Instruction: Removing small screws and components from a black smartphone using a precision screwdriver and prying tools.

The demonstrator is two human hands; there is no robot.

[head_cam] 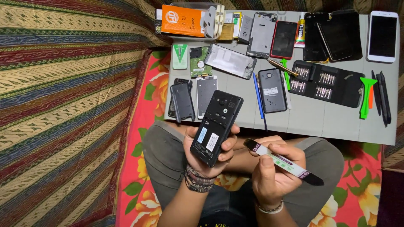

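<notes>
My left hand (209,156) holds a black phone (216,127) upright with its back cover off, showing stickers inside the frame. My right hand (274,166) grips a flat battery-like strip (283,162), white with black ends, held slantwise to the right of the phone and apart from it. Both hands hover over my lap, just before the near edge of the grey work mat (320,117). Bracelets circle both wrists.
On the grey mat lie several phones, back covers and frames (230,61), a black screwdriver bit case (325,83), green and black pry tools (367,93), a blue stick (259,100), a glue tube (299,33) and an orange box (184,20). Striped cloth lies left, floral cloth under me.
</notes>
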